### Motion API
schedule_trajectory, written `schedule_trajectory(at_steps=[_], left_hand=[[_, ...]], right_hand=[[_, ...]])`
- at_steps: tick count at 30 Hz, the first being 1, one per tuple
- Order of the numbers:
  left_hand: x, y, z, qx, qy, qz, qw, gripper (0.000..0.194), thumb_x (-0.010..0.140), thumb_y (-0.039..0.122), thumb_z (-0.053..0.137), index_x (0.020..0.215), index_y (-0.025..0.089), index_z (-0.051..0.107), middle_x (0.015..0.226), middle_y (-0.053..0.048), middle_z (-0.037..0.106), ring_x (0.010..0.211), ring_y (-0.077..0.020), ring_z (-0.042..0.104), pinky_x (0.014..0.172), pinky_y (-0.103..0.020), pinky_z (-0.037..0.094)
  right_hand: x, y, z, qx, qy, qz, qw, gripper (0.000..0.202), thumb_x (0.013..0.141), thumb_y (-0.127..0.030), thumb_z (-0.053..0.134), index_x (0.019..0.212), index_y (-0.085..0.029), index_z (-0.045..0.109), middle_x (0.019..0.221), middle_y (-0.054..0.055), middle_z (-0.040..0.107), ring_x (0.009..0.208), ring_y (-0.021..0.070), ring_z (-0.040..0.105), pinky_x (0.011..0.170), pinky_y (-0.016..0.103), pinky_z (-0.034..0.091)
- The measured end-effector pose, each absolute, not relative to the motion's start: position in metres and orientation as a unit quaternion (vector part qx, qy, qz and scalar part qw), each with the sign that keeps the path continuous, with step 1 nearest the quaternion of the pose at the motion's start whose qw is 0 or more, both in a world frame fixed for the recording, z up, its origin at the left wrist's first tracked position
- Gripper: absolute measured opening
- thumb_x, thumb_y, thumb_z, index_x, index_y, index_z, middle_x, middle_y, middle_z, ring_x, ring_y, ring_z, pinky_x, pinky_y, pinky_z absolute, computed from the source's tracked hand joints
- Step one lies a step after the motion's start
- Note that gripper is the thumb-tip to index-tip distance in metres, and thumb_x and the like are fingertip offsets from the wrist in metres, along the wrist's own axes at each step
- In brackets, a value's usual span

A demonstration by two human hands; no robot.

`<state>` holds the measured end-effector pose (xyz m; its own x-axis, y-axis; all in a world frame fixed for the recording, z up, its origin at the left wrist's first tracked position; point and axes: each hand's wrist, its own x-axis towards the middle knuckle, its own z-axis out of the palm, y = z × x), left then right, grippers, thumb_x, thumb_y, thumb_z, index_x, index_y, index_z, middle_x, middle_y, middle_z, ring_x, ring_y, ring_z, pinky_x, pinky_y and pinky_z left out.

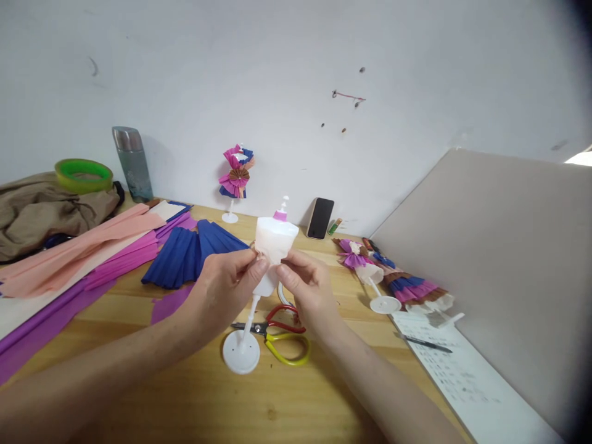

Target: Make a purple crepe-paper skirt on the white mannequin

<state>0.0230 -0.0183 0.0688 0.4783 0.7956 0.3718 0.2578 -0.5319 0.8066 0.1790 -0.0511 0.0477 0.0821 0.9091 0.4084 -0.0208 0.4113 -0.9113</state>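
Wooden table (185, 407), scissors (259, 329), blue paper (173, 262), phone (320, 217)

From my feed I note: worktop (194, 407), smooth wood; stand base (241, 353), glossy white plastic; blue strips (178, 258), matt pleated paper; flask cap (128, 138), shiny metal.

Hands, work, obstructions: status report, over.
Left hand and right hand pinching white paper at the waist. Small mannequin upright, slightly tilted. Scissors lying by its base, clear of both hands.
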Motion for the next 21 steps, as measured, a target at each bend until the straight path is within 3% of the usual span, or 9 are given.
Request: schedule_trajectory(at_steps=[3,7,11,16,21], left_hand=[[0.023,-0.019,0.069,0.795,0.334,0.39,0.322,0.037,0.091,0.037,0.04,0.061,0.017,0.044,0.058,0.004,0.036,0.055,-0.0087,0.035,0.052,-0.021,0.027],[0.026,-0.022,0.064,0.807,0.321,0.433,0.241,0.036,0.09,0.03,0.042,0.057,0.018,0.033,0.053,0.006,0.028,0.049,-0.0072,0.029,0.048,-0.021,0.023],[0.029,-0.024,0.059,0.802,0.318,0.457,0.217,0.037,0.089,0.027,0.044,0.055,0.018,0.031,0.052,0.006,0.027,0.048,-0.0066,0.028,0.048,-0.021,0.022],[0.025,-0.016,0.062,0.759,0.296,0.438,0.38,0.034,0.088,0.034,0.05,0.06,0.016,0.05,0.059,0.002,0.047,0.058,-0.01,0.042,0.056,-0.022,0.034],[0.024,0.006,0.058,0.626,0.216,0.431,0.613,0.025,0.081,0.037,0.065,0.071,0.015,0.069,0.072,-0.003,0.067,0.074,-0.0163,0.058,0.075,-0.027,0.046]], right_hand=[[0.18,-0.053,0.049,-0.41,-0.565,0.362,0.618,0.019,0.08,-0.037,0.071,0.089,-0.023,0.078,0.088,0.004,0.073,0.086,0.0216,0.064,0.076,0.032,0.051],[0.178,-0.056,0.05,-0.458,-0.574,0.323,0.596,0.018,0.083,-0.035,0.067,0.078,-0.021,0.077,0.074,0.002,0.068,0.073,0.0173,0.059,0.068,0.029,0.046],[0.176,-0.058,0.053,-0.451,-0.617,0.269,0.586,0.02,0.087,-0.031,0.06,0.081,-0.022,0.077,0.076,0.001,0.067,0.074,0.0163,0.058,0.066,0.027,0.045],[0.181,-0.061,0.063,-0.44,-0.648,0.239,0.574,0.018,0.087,-0.028,0.061,0.091,-0.023,0.078,0.088,0.004,0.072,0.083,0.0189,0.063,0.072,0.03,0.049],[0.189,-0.063,0.07,-0.417,-0.57,0.3,0.642,0.016,0.082,-0.028,0.068,0.094,-0.027,0.079,0.094,0.003,0.078,0.085,0.0196,0.07,0.077,0.034,0.055]])
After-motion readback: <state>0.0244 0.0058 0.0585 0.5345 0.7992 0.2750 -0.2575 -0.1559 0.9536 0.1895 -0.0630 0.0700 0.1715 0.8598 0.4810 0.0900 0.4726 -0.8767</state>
